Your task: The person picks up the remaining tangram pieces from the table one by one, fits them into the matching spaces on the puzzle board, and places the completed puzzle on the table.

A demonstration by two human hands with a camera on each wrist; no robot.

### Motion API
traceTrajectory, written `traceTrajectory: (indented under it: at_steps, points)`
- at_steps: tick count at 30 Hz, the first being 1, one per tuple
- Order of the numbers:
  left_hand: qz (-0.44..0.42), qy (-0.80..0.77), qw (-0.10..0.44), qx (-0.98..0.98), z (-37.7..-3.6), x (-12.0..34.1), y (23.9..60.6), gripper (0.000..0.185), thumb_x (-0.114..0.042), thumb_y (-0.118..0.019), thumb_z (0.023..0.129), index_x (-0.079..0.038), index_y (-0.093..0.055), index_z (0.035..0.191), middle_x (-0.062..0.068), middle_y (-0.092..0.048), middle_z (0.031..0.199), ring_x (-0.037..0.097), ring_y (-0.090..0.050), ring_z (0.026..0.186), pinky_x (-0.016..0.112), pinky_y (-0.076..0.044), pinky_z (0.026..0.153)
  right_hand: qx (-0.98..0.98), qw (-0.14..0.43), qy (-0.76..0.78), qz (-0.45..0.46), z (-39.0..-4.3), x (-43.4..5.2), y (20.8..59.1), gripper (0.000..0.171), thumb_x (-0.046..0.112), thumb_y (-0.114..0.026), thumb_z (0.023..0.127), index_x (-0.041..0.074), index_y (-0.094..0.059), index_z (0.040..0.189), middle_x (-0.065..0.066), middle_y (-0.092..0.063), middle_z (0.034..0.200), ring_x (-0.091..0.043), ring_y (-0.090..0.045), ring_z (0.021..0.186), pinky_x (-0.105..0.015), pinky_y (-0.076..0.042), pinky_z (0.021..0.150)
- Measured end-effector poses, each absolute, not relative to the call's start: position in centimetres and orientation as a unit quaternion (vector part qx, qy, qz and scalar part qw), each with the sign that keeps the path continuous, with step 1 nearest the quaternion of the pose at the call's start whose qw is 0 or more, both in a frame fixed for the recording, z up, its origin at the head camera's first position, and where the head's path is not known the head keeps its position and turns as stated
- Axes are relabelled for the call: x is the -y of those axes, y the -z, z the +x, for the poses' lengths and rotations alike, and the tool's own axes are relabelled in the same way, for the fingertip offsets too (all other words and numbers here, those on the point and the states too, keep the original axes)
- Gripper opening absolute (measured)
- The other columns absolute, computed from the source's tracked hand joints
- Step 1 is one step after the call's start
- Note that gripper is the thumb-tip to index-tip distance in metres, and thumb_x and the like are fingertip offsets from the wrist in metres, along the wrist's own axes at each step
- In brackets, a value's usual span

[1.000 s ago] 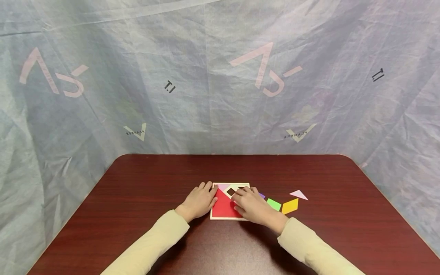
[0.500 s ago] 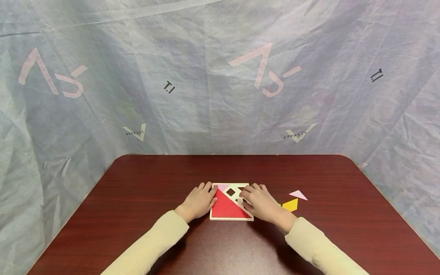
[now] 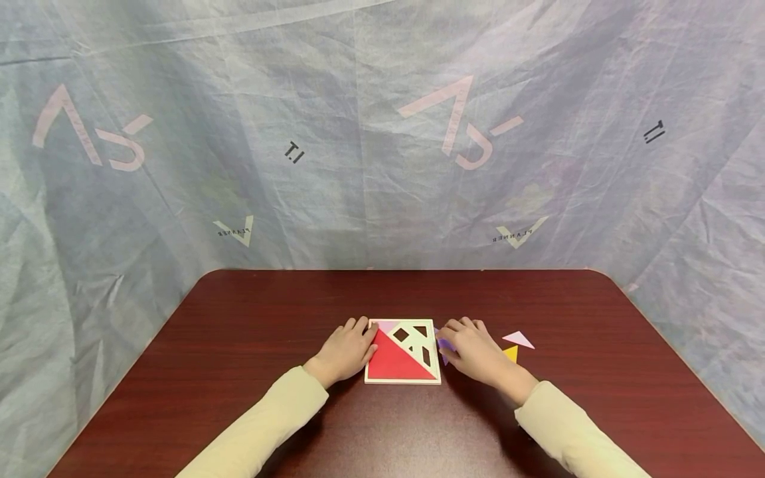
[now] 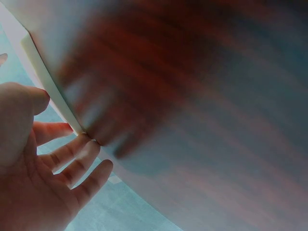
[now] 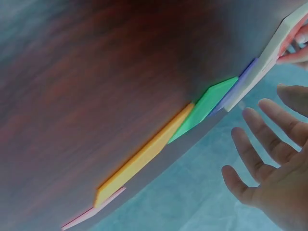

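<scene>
Your spread right hand (image 3: 476,350) shifts toward the right desk edge (image 3: 675,362); spread left hand (image 3: 344,350) touches board (image 3: 415,343); right-wrist view alone shows green tile (image 5: 204,107).

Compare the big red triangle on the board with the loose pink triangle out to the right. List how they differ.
Colour: the red triangle is a strong, solid red; the pink triangle is pale.
Size: the red triangle looks far larger in the head view than the pink triangle.
Place: the red triangle lies on the white board; the pink triangle lies directly on the table.
Shared: both are three-sided and lie flat.
</scene>
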State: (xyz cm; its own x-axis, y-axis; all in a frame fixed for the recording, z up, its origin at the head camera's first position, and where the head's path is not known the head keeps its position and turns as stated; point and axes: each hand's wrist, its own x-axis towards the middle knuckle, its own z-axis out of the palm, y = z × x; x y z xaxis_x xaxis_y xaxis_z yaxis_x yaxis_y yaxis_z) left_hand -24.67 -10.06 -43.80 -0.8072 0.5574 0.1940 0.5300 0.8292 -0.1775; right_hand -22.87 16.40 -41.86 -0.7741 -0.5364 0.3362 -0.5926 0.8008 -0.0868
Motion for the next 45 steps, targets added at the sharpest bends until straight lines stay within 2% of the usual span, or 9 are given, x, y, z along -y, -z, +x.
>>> traceTrajectory:
  at_steps: [23, 45]
  points:
    - [-0.282, -0.06, 0.113, 0.951, -24.8, 10.1, 44.0, 0.042, -0.035, -0.047, 0.093, -0.009, -0.054, 0.126, 0.011, -0.051, 0.115, 0.025, -0.051, 0.097, 0.037, -0.048, 0.078, 0.95, 0.157, -0.094, 0.252, -22.4, -21.3, 42.0, 0.017, 0.015, -0.072, 0.076, 0.012, -0.067, 0.092, -0.001, -0.063, 0.092, -0.022, -0.053, 0.083, -0.044, -0.039, 0.071]
    - [-0.281, -0.063, 0.11, 0.951, -24.9, 10.0, 44.0, 0.043, -0.035, -0.047, 0.093, -0.009, -0.054, 0.127, 0.012, -0.051, 0.116, 0.025, -0.05, 0.098, 0.037, -0.048, 0.079, 0.962, 0.098, -0.096, 0.238, -21.3, -24.7, 41.5, 0.018, 0.013, -0.073, 0.074, 0.016, -0.067, 0.091, 0.002, -0.06, 0.092, -0.021, -0.051, 0.086, -0.047, -0.038, 0.074]
